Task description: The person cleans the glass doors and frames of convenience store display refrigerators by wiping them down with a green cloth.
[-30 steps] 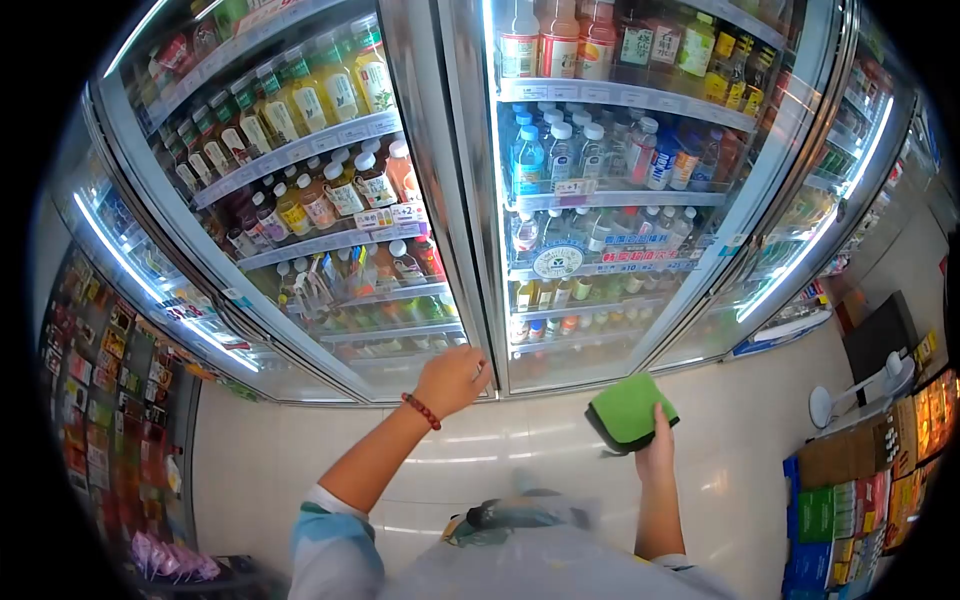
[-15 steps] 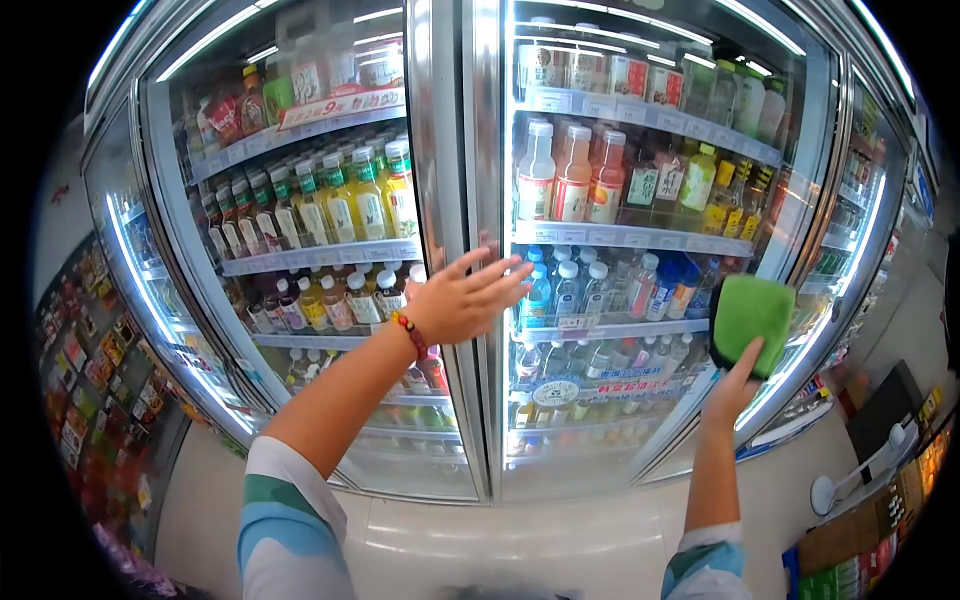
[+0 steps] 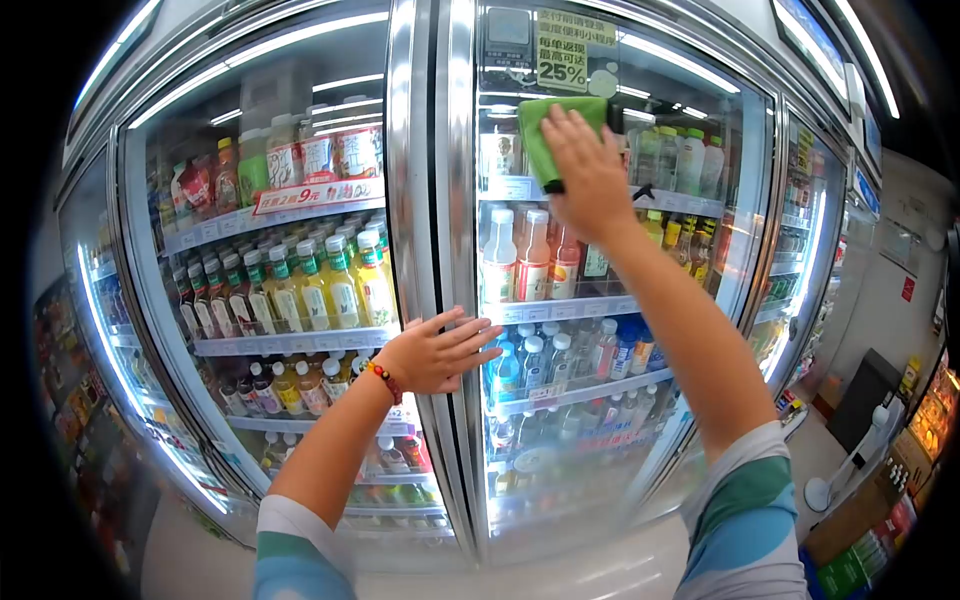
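Note:
My right hand (image 3: 590,178) lies spread over a green cloth (image 3: 545,150) and presses it against the upper part of the right glass door (image 3: 640,120). A dark edge of the cloth shows beside and below my fingers. My left hand (image 3: 435,352), with a beaded bracelet at the wrist, has its fingers spread and holds nothing. It is at the metal frame (image 3: 430,240) between the two doors. Behind the left glass door (image 3: 290,80) stand rows of bottles, and more bottles stand on shelves behind the right door.
A yellowish sign (image 3: 563,50) is on the right door above the cloth. More lit cooler doors stand at both sides. At the lower right are a white stand (image 3: 818,492), a dark panel and stacked boxes. Pale floor (image 3: 590,560) shows below.
My right hand has risen with the green cloth, first up from low by the floor, then leftward onto the upper right door. My left hand has risen to the door frame and its fingers have spread.

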{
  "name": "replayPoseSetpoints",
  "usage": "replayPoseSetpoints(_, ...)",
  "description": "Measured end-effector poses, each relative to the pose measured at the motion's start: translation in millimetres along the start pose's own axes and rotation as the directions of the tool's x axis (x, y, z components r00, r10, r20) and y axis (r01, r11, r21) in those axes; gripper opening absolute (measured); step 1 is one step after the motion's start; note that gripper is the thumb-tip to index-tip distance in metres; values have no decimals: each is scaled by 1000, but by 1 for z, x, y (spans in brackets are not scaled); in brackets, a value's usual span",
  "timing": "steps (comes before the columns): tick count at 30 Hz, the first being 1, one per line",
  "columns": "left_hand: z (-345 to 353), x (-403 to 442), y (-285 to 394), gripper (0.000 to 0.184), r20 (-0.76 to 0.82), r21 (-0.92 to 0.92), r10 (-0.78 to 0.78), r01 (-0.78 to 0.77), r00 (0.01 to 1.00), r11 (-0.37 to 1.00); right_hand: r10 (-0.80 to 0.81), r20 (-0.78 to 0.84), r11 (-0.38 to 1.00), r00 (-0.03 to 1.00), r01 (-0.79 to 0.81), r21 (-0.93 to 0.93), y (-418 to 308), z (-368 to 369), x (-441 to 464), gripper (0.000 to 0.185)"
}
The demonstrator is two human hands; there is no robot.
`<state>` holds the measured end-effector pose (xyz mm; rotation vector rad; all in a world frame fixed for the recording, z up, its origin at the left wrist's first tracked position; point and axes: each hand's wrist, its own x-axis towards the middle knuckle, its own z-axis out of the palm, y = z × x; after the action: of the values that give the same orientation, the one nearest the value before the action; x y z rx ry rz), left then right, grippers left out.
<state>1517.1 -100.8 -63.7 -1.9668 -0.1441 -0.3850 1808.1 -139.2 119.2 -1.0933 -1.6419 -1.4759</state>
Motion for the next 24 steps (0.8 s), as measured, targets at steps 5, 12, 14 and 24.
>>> replayPoseSetpoints(5, 5, -3, 0, 72, -7, -38, -6, 6, 1000, 999, 38, -256, 993, 966, -7, 121, -26, 16, 1, 89)
replayPoseSetpoints(12, 3, -2, -1, 71, 21, -36, 7, -6, 1000, 999, 28, -301, 993, 953, 10, 121, -24, 22, -4, 84)
replayPoseSetpoints(14, 4, -1, -2, 71, 31, -36, 11, -10, 999, 999, 27, -317, 993, 948, 12, 119, -24, 22, -3, 82)
replayPoseSetpoints(24, 7, -4, -2, 80, 12, -35, 21, -20, 1000, 999, 28, -314, 993, 949, 10, 117, -25, 24, -4, 81)
